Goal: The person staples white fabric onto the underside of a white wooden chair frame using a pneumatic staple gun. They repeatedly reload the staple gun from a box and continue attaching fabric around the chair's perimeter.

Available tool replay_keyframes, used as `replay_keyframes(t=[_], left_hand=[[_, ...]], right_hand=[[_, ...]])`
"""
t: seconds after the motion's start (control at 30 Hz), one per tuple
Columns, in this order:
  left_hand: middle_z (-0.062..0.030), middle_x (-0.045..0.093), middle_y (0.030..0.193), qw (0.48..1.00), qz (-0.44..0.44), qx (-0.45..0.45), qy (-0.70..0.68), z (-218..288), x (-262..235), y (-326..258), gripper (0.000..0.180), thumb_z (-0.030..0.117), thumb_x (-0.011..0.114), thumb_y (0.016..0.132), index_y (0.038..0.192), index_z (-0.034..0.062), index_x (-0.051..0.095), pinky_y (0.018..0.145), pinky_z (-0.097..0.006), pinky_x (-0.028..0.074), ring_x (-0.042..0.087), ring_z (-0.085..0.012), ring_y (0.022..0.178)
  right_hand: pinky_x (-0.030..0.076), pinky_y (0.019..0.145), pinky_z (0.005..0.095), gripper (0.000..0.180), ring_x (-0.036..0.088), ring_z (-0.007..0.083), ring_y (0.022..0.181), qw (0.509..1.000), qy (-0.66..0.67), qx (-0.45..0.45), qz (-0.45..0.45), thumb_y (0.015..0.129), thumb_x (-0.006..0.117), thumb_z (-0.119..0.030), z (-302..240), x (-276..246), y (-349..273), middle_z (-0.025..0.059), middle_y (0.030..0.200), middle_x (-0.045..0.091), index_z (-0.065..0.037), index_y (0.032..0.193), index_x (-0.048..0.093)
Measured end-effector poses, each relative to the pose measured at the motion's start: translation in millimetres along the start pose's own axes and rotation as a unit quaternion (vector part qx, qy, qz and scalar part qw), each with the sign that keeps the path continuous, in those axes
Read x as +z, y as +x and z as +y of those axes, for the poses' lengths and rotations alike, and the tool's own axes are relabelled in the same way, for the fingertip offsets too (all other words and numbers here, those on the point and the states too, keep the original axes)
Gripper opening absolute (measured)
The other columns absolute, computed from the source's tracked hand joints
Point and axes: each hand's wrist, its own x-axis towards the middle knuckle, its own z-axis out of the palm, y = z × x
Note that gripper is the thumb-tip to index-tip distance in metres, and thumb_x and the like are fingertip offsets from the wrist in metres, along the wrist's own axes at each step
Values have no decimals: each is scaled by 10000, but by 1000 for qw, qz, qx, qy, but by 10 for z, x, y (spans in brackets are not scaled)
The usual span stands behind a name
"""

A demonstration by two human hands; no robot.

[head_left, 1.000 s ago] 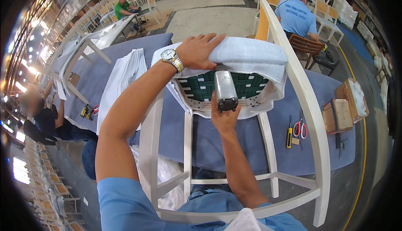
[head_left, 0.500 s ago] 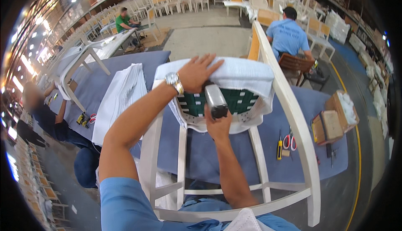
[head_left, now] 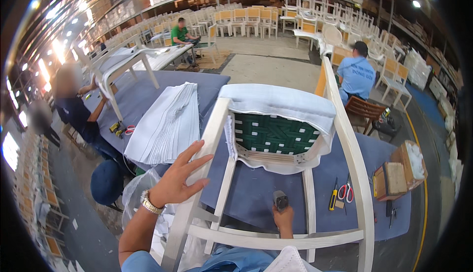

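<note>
A white wooden chair [head_left: 355,168] lies tipped in front of me on a blue-grey padded table, its underside facing me. Green woven webbing [head_left: 277,133] spans the seat frame, and pale fabric [head_left: 283,99] wraps over the seat's edge, hanging loose along the near rim. My left hand [head_left: 180,178], fingers spread, is beside the chair's left-hand wooden bar; whether it touches cannot be told. Low between the chair's legs, my right hand [head_left: 283,219] is closed round a grey and black staple gun [head_left: 280,201], held away from the seat.
A stack of pale fabric pieces [head_left: 167,124] lies left. Yellow screwdriver [head_left: 333,196], red-handled scissors [head_left: 346,192] and cardboard boxes [head_left: 391,179] sit right. A person in dark clothing [head_left: 79,109] works at the left beside another chair [head_left: 135,60]; a person in blue [head_left: 355,75] sits ahead right.
My left hand has come off the fabric-covered seat edge and moved down left to the wooden bar. My right hand has drawn the staple gun back from the seat toward me.
</note>
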Motion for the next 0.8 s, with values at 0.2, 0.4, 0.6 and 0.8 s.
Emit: replay_keyframes(t=[0.2,0.4,0.6,0.8], left_hand=[[-155,325,1620,829,118,-156,-525,-236,504,-283,806,171,589,975,1643,129,138,1167,-405,332,338,-254,1484],[-215,548,1427,684,77,-91,-719,-237,807,-153,819,186,507,1020,1642,252,-20,1025,-387,486,621,-315,1222],[-212,592,1367,623,100,-160,-759,-167,754,-253,683,244,512,1012,1594,165,163,840,-429,599,693,-320,1082],[-195,596,1372,628,124,-149,-754,340,892,-261,593,200,515,1000,1532,80,280,690,-357,612,740,-305,889]], right_hand=[[545,799,444,351,711,411,934,998,-6,-38,-42,770,799,-210,-146,-54,-303,205,943,733,-16,1047,704],[525,892,439,367,675,315,1068,950,-273,-144,-58,820,793,-216,553,-3,-752,203,1095,710,-9,1103,684],[552,819,433,395,728,355,907,997,-73,-1,-4,808,799,-313,-66,8,-2042,180,927,746,-4,1036,710],[543,871,458,462,703,414,997,993,-44,107,10,766,810,-333,39,-82,-2719,229,999,740,-11,1085,721]])
